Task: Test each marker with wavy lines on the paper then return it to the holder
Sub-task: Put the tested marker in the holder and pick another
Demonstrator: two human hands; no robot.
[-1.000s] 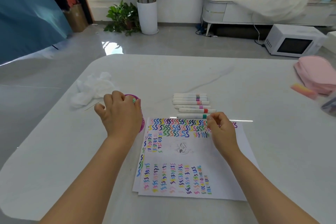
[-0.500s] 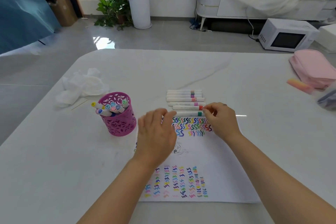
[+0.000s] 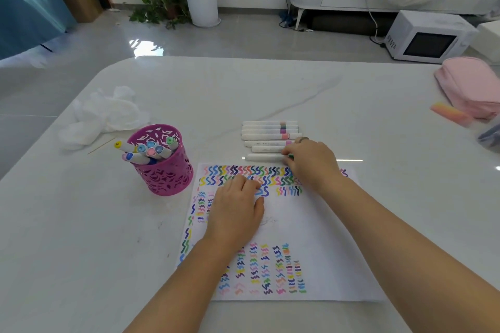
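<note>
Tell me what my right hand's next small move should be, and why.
Probably lift the nearest marker off the table. The right hand pinches its cap end, it lies just beyond the top edge of the paper, and the left hand rests on that paper, likely steadying it.

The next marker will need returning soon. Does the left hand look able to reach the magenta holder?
Likely yes: the left hand rests empty on the paper, and the magenta holder stands just beside the sheet's left edge with nothing between them.
</note>
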